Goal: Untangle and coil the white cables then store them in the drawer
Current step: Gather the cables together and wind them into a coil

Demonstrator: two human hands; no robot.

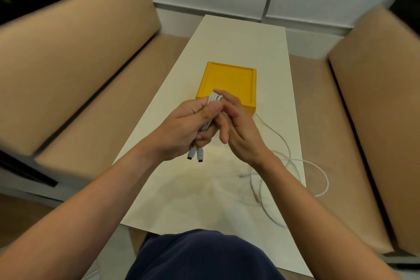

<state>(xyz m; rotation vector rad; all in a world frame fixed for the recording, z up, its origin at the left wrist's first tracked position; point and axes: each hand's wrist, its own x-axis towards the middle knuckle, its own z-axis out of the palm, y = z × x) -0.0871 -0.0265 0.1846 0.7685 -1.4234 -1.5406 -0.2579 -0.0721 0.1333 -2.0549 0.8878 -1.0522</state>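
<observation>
My left hand [181,127] grips a coiled white cable [214,98] above the table. Its loops stick out past my thumb at the top, and its two plug ends [196,154] hang down below my palm. My right hand [236,125] rests against the coil with straight fingers, fingertips on the loops. Just behind my hands stands a yellow drawer box [229,82], its front hidden by them. A second white cable [293,166] lies loose and looped on the table's right side, one loop hanging over the edge.
The narrow white table [241,43] runs away from me between two tan benches [75,70] [375,88]. A small metal connector tip [241,175] lies on the tabletop near the loose cable. My lap in dark fabric [200,257] is at the near edge.
</observation>
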